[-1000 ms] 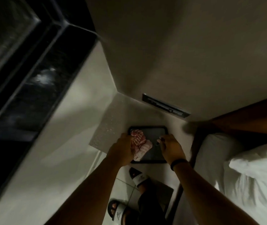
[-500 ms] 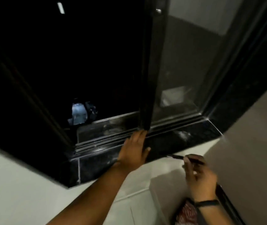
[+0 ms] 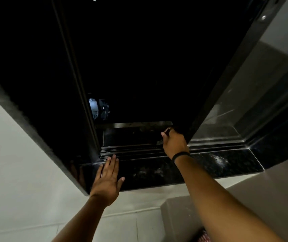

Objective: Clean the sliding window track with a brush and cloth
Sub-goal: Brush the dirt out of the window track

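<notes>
Cloth (image 3: 204, 237): red-white scrap, bottom edge of frame, unused.
Left hand (image 3: 107, 179): flat, fingers together, thumb out, pressed on dark sill (image 3: 209, 165), fingertips at track edge.
Right hand (image 3: 173, 143): curled around thin dark brush (image 3: 166, 132), tip hard to see, over track (image 3: 132, 150) at centre.
Progress: brushing seems just starting; wiping remains.
Change: half a second ago, brush hand was below sill; left hand nearer the sash.

Window track (image 3: 132, 151): dark metal rails running left-right along the black stone sill, window slid open, rails exposed. Brush (image 3: 166, 132): thin, dark, mostly hidden inside the right fingers (image 3: 170, 137), pale end poking out below them over the track. Cloth (image 3: 203, 237): red-and-white, bottom edge, well behind the fingers.
</notes>
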